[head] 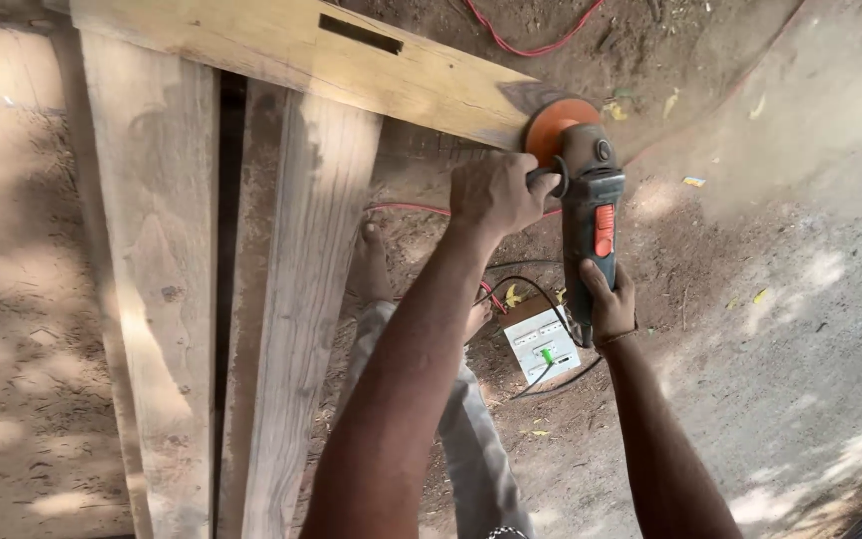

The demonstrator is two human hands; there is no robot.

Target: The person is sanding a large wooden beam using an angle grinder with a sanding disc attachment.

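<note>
While both hands grip grinder (588, 215), white socket board (542, 344) below

- The dirt ground (800, 299) is brown and dusty and fills the right side of the frame.
- A white socket box (541, 344) lies on it near the middle.
- A red cable (531, 45) lies on it at the top.
- Small yellow leaves (672, 100) lie at the upper right.

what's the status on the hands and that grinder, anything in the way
Left hand shut on side handle, right hand shut on angle grinder body. Orange disc against plank end. Red cable and socket box lie below.
</note>
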